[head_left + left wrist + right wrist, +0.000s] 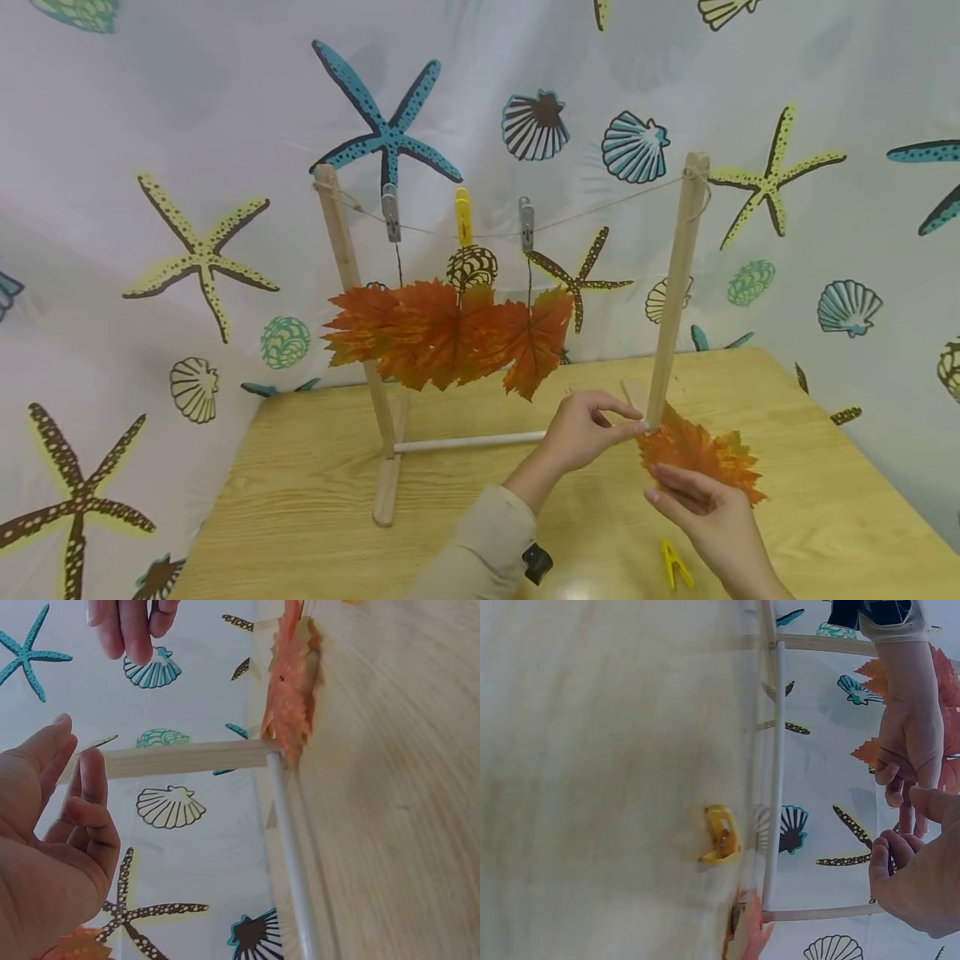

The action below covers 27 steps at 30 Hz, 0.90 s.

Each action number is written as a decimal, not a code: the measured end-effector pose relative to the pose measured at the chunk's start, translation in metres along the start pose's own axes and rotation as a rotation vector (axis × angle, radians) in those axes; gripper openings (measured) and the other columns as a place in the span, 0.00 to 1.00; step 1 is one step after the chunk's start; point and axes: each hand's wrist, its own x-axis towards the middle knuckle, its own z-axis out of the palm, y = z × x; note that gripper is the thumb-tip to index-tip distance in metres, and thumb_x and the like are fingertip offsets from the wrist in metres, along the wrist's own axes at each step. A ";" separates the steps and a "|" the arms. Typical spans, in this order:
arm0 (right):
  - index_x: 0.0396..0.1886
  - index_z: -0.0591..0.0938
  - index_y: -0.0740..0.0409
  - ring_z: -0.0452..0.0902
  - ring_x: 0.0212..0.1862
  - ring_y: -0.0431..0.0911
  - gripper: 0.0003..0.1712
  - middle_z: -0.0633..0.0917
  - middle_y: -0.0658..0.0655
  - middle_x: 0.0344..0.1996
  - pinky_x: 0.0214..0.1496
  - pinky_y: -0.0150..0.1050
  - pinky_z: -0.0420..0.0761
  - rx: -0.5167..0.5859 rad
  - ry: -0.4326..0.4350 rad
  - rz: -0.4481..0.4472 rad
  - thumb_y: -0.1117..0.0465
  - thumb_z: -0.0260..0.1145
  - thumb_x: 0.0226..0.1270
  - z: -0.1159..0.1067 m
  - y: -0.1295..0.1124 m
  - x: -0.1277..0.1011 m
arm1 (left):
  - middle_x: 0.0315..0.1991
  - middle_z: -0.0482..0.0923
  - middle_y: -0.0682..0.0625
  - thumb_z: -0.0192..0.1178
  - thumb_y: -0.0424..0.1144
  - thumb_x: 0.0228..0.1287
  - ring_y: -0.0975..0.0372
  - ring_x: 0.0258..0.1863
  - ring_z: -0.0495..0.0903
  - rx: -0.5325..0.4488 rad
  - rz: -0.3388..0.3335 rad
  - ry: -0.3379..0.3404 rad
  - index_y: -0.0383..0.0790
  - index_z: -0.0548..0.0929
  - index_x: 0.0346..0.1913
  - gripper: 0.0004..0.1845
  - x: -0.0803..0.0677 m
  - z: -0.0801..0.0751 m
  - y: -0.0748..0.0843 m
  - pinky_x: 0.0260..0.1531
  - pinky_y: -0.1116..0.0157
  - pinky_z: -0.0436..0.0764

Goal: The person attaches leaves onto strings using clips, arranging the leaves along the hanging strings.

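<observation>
An orange maple leaf (697, 454) (289, 705) (746, 941) lies on the wooden table (315, 492) at the foot of the stand's right post (675, 292). My left hand (618, 421) (60, 825) (907, 742) hovers just left of the leaf. Its thumb and forefinger reach toward the stem end, with a small gap showing between them in the left wrist view. My right hand (675, 487) (127, 630) (919, 877) is over the leaf's near edge, fingers loosely bent and holding nothing. A yellow peg (675, 565) (720, 836) lies on the table near my right wrist.
The wooden stand carries a string with a grey peg (391, 212), a yellow peg (463, 217) and another grey peg (527, 223). Three orange leaves (450, 333) hang below. A white rod (468, 443) joins the feet. A seashell curtain hangs behind the table.
</observation>
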 end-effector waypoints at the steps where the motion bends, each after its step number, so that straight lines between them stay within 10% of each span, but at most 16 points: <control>1: 0.65 0.78 0.59 0.84 0.56 0.45 0.35 0.82 0.61 0.61 0.53 0.35 0.84 -0.004 0.004 0.009 0.47 0.73 0.62 -0.002 0.003 -0.001 | 0.47 0.85 0.59 0.72 0.47 0.60 0.68 0.27 0.78 -0.007 -0.001 -0.010 0.52 0.92 0.42 0.09 0.001 0.004 -0.001 0.24 0.69 0.78; 10: 0.63 0.80 0.60 0.82 0.59 0.55 0.37 0.83 0.63 0.59 0.52 0.38 0.85 -0.130 0.067 0.061 0.44 0.74 0.60 -0.018 0.025 -0.011 | 0.46 0.87 0.60 0.71 0.44 0.61 0.65 0.14 0.72 -0.054 0.032 -0.146 0.53 0.92 0.41 0.06 0.009 0.030 -0.014 0.17 0.70 0.74; 18: 0.59 0.82 0.63 0.84 0.55 0.57 0.32 0.85 0.64 0.56 0.51 0.42 0.85 -0.160 0.088 0.109 0.49 0.75 0.60 -0.025 0.057 -0.021 | 0.45 0.87 0.61 0.71 0.45 0.62 0.44 0.30 0.85 -0.057 0.013 -0.299 0.53 0.91 0.44 0.08 0.012 0.056 -0.025 0.14 0.70 0.67; 27: 0.56 0.84 0.63 0.84 0.55 0.58 0.30 0.86 0.63 0.55 0.50 0.42 0.86 -0.119 0.122 0.123 0.51 0.77 0.58 -0.025 0.078 -0.026 | 0.44 0.89 0.56 0.69 0.43 0.63 0.44 0.30 0.86 -0.056 0.018 -0.362 0.45 0.90 0.47 0.11 0.016 0.075 -0.045 0.15 0.69 0.72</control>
